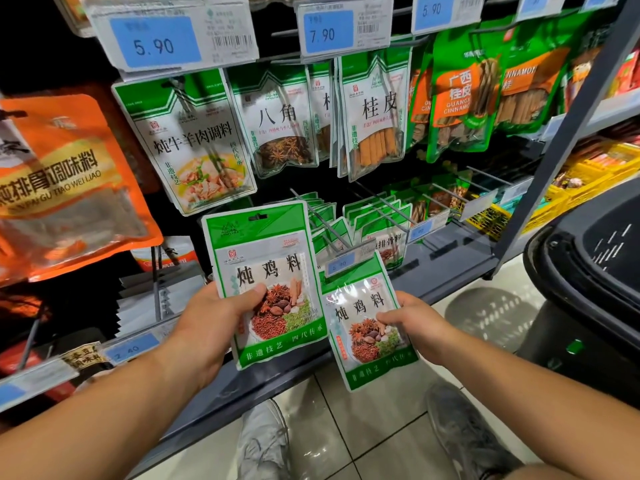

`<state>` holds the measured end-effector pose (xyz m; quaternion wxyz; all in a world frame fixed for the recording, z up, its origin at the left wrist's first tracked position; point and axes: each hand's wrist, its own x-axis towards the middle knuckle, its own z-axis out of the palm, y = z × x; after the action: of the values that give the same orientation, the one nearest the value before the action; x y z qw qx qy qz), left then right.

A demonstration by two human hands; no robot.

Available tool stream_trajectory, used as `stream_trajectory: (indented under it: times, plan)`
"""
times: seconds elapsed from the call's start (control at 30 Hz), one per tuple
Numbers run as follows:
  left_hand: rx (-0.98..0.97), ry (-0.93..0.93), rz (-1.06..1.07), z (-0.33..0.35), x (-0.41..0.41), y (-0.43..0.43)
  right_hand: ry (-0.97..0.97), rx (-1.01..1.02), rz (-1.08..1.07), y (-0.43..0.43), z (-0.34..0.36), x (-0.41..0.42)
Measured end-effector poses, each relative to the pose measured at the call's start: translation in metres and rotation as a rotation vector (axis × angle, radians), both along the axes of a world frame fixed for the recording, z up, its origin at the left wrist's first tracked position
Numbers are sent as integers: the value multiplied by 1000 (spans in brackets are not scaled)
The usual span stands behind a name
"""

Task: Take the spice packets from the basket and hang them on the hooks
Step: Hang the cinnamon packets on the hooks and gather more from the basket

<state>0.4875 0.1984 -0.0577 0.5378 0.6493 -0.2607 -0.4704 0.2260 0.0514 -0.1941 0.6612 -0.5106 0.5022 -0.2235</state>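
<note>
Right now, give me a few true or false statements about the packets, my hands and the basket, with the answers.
1. The left hand holds the left packet and the right hand holds the right packet. True.
2. The left packet is orange. False: it is green and white.
3. The basket stands on the person's left. False: it is on the right.
4. The left packet is not yet hung. True.
</note>
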Motion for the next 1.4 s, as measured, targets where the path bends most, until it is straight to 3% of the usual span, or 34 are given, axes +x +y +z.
stream_trajectory:
  times: [0.8,1.13,1.4]
  plan:
    - [19,16,7,-7,-1,0,21,-78,-40,-21,8,34]
    - [24,23,-6,-10,-1,-1,505,-194,-105,-42,0,46]
    - [6,18,-37,-9,-7,-3,568,-212,-175,-30,3,30]
